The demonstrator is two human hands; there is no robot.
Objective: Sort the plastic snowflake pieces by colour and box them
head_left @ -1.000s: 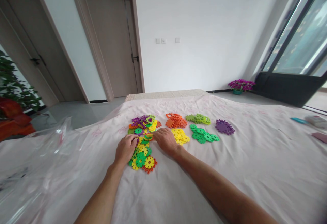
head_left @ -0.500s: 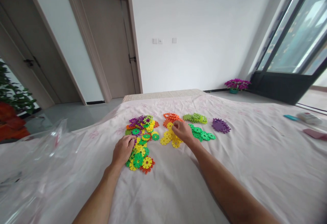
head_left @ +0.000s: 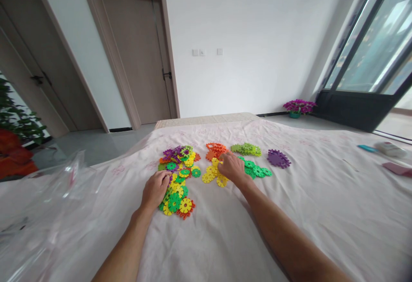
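Note:
On the left, a mixed pile of toothed plastic discs (head_left: pixel 175 201) in yellow, green, purple and orange lies on the cloth. My left hand (head_left: pixel 156 187) rests against its near-left side, fingers curled together; a bit of purple shows at the fingertips, but what they hold is hidden. My right hand (head_left: pixel 231 167) is over the right side of the yellow discs (head_left: pixel 209 174), thumb and forefinger apart, with no disc visible between them. Just behind it lie orange discs (head_left: pixel 216 148). Green discs (head_left: pixel 255 169) are to its right, partly covered by the hand.
Light green discs (head_left: pixel 246 149) and purple discs (head_left: pixel 278 158) form further groups at the back right. A clear plastic bag (head_left: pixel 54 213) spreads over the left side. At the far right lie a blue object (head_left: pixel 367 148), a white packet (head_left: pixel 390 149) and a pink item (head_left: pixel 397 168).
My right hand has shifted slightly right and lower, and its pinched fingers have loosened over the yellow discs. My left hand stays in place.

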